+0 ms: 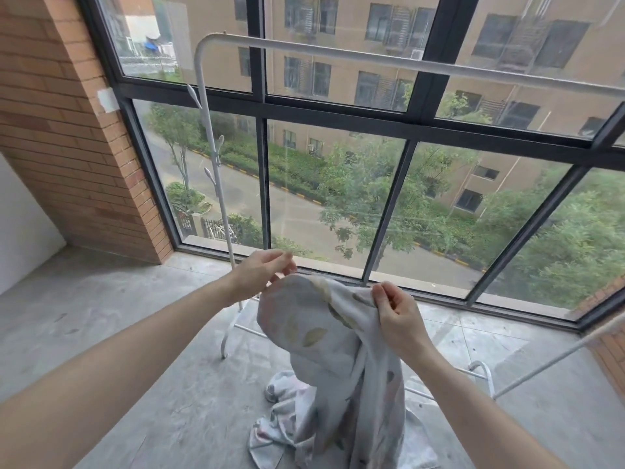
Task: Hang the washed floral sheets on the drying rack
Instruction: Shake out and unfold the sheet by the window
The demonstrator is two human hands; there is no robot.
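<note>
A pale floral sheet [324,336] with leaf prints hangs from my hands, and its lower part lies bunched on the concrete floor. My right hand [397,316] pinches its upper edge. My left hand [262,270] grips the other upper corner, fingers curled over the cloth. The white drying rack [372,59] stands just beyond, its top bar well above my hands and bare. Its left post with leaf-shaped hooks runs down behind my left hand.
A tall dark-framed window [419,130] fills the wall behind the rack. A brick pillar [67,130] stands at the left. The rack's white feet [482,370] rest on the floor near the sheet. A white line [558,357] slants across at the right.
</note>
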